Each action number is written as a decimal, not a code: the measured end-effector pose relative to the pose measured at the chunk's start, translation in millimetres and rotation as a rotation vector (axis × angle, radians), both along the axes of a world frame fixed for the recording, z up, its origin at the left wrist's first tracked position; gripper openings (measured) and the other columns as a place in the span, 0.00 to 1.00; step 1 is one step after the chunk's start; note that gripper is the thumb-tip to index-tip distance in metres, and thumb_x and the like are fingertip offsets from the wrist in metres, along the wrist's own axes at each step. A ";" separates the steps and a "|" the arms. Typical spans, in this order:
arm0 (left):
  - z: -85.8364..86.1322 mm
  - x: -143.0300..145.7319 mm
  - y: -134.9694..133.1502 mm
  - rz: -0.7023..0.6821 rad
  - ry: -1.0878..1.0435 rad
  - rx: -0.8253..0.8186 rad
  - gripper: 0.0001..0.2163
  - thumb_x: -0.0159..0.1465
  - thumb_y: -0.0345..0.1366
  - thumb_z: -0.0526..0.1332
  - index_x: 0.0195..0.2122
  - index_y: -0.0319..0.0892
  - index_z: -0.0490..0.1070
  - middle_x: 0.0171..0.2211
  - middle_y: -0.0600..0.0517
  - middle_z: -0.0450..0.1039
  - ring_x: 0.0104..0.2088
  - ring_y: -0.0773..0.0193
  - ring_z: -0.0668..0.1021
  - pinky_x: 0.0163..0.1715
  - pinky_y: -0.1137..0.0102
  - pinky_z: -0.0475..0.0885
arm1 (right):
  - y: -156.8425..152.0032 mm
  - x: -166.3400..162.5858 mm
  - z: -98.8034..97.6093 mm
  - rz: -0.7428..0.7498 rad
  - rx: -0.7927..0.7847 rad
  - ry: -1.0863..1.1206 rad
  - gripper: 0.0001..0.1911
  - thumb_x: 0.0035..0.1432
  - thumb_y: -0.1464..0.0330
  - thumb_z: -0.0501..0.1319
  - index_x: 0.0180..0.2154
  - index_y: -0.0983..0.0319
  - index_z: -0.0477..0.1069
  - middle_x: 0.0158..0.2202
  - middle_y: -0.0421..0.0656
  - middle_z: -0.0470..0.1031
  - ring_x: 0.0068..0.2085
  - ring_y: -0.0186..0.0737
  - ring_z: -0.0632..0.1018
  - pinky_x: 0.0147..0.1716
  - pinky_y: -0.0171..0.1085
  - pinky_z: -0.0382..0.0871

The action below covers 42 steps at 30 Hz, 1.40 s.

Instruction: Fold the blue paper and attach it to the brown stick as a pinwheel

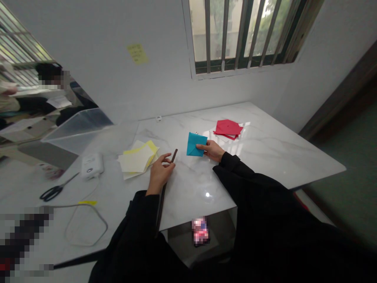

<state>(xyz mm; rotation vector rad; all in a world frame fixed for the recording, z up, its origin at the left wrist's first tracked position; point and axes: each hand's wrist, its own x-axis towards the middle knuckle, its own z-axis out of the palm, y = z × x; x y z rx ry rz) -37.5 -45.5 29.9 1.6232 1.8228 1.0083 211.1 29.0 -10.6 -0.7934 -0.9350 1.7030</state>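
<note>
Right hand: the right hand [212, 149] pinches the near right edge of the blue paper [196, 144], thumb on top, and holds it raised just off the table [265, 157].
Left hand: the left hand [159, 173] is closed loosely round a thin dark stick [165, 181], fingers curled over it; the stick runs from under the sleeve up past the fingertips, its far end pointing toward the blue paper.
Blue paper: already folded, with a slanted edge and a flap showing; how many folds it has I cannot tell. It sits mid-table, between the two stacks.
Progress: a judgement only, one sheet is partly folded and in hand; the other sheets look flat and untouched.
Yellow paper: yellow paper [138, 158] lies in a loose stack just left of the left hand.
Red paper: red paper [228, 128] lies stacked far right of the blue.
Far left: scissors [54, 190], a white device [92, 165] with a cable, a clear box [76, 129].
</note>
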 end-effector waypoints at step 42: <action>14.2 10.1 8.6 -0.551 -0.712 -0.274 0.27 0.59 0.39 0.73 0.60 0.44 0.75 0.44 0.48 0.81 0.37 0.65 0.78 0.39 0.70 0.72 | -27.0 7.5 44.3 -0.157 1.107 -0.807 0.03 0.62 0.63 0.71 0.36 0.54 0.84 0.42 0.44 0.82 0.49 0.48 0.75 0.55 0.47 0.65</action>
